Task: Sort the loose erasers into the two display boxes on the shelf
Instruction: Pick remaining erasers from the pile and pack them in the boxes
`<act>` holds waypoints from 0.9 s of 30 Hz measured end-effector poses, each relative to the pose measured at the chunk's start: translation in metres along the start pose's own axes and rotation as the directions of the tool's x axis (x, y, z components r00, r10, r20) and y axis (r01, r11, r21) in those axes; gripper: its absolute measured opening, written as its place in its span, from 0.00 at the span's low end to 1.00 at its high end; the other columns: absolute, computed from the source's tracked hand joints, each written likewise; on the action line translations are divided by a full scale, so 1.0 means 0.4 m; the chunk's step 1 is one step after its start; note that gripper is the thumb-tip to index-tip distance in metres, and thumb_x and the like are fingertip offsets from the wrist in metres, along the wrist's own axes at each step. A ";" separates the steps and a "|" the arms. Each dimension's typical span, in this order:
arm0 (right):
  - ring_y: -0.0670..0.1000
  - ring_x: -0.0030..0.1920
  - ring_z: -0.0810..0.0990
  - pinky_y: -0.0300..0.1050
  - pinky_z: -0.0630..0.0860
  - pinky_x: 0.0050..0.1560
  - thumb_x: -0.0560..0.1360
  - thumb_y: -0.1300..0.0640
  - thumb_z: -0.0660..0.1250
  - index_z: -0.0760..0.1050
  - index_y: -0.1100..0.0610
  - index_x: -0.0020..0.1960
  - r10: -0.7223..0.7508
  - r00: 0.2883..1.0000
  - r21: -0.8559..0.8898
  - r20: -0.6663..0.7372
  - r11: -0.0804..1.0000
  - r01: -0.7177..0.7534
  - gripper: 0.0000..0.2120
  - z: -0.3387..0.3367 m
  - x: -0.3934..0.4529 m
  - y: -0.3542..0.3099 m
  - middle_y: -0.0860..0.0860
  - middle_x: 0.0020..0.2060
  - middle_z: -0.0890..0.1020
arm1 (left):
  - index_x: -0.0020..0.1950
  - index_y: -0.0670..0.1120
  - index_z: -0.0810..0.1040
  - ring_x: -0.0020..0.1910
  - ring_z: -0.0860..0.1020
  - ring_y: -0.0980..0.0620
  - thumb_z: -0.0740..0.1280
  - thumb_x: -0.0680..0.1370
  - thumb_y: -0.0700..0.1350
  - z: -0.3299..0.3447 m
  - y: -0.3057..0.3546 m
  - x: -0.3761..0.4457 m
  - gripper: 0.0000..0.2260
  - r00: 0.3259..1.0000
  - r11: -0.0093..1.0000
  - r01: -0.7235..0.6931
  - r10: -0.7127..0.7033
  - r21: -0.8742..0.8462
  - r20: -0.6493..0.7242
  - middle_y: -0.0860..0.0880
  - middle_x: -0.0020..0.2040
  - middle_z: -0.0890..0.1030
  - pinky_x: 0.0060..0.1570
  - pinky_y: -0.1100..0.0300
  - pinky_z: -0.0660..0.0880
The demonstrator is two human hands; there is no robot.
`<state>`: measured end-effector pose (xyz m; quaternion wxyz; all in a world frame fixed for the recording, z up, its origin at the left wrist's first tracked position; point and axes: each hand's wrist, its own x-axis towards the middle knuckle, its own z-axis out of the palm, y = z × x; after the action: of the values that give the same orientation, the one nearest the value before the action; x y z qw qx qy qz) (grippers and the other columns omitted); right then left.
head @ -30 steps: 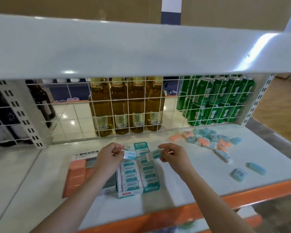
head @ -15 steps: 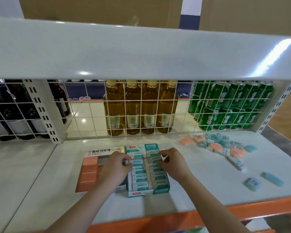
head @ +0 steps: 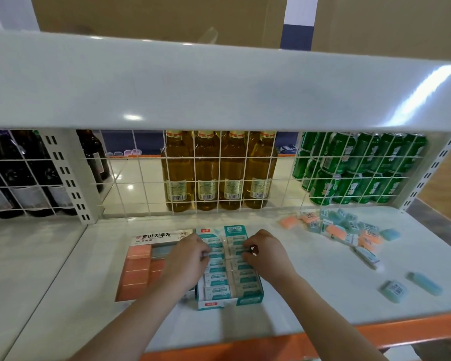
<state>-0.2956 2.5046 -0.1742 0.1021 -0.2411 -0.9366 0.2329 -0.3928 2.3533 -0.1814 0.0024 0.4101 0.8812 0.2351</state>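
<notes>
The left hand (head: 186, 259) lies over the teal box (head: 250, 299), fingers curled down onto a sleeved eraser in its left row; the right hand (head: 267, 252) does the same on the right row, fingertips pinching the end of an eraser there. Both hands are low in the box, knuckles up, nearly touching each other across the middle divider. The teal box holds two rows of white erasers in teal-and-white paper sleeves, packed flat one behind another, with a red tag on its front lip. Touching its left side is the orange box (head: 137, 272), filled with plain salmon-coloured blocks and topped by a white printed header card. On the white shelf (head: 310, 295) to the right, well apart from the boxes, lies a pile of loose erasers (head: 341, 227), orange and pale teal mixed, and nearer the front edge two teal ones (head: 412, 286) lie by themselves
</notes>
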 end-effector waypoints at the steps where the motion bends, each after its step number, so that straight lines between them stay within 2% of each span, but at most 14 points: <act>1: 0.46 0.49 0.74 0.32 0.71 0.46 0.76 0.56 0.65 0.78 0.54 0.58 -0.002 1.000 -0.003 0.001 1.000 0.002 0.12 0.000 0.001 0.000 0.49 0.54 0.74 | 0.60 0.48 0.78 0.47 0.70 0.59 0.64 0.78 0.45 0.001 0.000 0.001 0.12 1.000 1.000 0.004 -0.004 0.006 0.001 0.52 0.54 0.73 0.44 0.71 0.67; 5: 0.45 0.47 0.73 0.31 0.71 0.45 0.76 0.55 0.64 0.78 0.54 0.56 -0.009 1.000 -0.016 0.001 1.000 0.009 0.11 0.006 0.006 0.001 0.49 0.53 0.74 | 0.59 0.48 0.78 0.51 0.73 0.57 0.64 0.78 0.45 0.002 0.002 0.003 0.11 1.000 0.999 0.028 -0.028 0.015 -0.003 0.53 0.54 0.74 0.47 0.67 0.71; 10: 0.45 0.45 0.71 0.28 0.66 0.38 0.76 0.56 0.64 0.77 0.55 0.56 -0.036 0.999 0.008 -0.017 0.999 0.036 0.10 0.005 0.003 0.015 0.50 0.52 0.74 | 0.59 0.48 0.78 0.48 0.72 0.57 0.63 0.78 0.45 -0.001 0.009 0.004 0.11 0.999 0.999 0.032 -0.032 0.026 0.011 0.52 0.54 0.75 0.46 0.66 0.70; 16: 0.47 0.44 0.73 0.32 0.65 0.44 0.76 0.57 0.64 0.77 0.55 0.58 0.029 0.995 0.064 -0.100 0.998 -0.023 0.11 -0.040 -0.021 0.087 0.52 0.51 0.77 | 0.61 0.50 0.75 0.54 0.75 0.56 0.63 0.77 0.47 0.008 0.057 0.035 0.13 0.997 0.995 0.061 -0.057 -0.084 0.047 0.53 0.58 0.76 0.54 0.61 0.73; 22: 0.50 0.50 0.76 0.34 0.64 0.44 0.76 0.59 0.62 0.77 0.55 0.57 0.147 0.981 0.060 -0.129 0.988 -0.140 0.12 -0.104 -0.072 0.198 0.52 0.51 0.77 | 0.57 0.49 0.78 0.52 0.76 0.55 0.63 0.77 0.45 0.049 0.163 0.083 0.10 0.991 0.989 -0.034 0.051 -0.142 0.120 0.52 0.55 0.78 0.55 0.58 0.74; 27: 0.50 0.51 0.75 0.36 0.66 0.45 0.76 0.59 0.61 0.77 0.55 0.58 0.240 0.958 0.040 -0.157 0.971 -0.236 0.12 -0.161 -0.113 0.296 0.52 0.53 0.77 | 0.57 0.50 0.78 0.51 0.76 0.56 0.63 0.77 0.46 0.114 0.266 0.127 0.09 0.971 0.979 -0.099 0.134 -0.177 0.198 0.53 0.55 0.78 0.55 0.60 0.73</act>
<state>-0.1893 2.5986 -0.1793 0.1508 -0.3688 -0.8871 0.2329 -0.3407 2.4676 -0.1680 0.1151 0.4819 0.8278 0.2631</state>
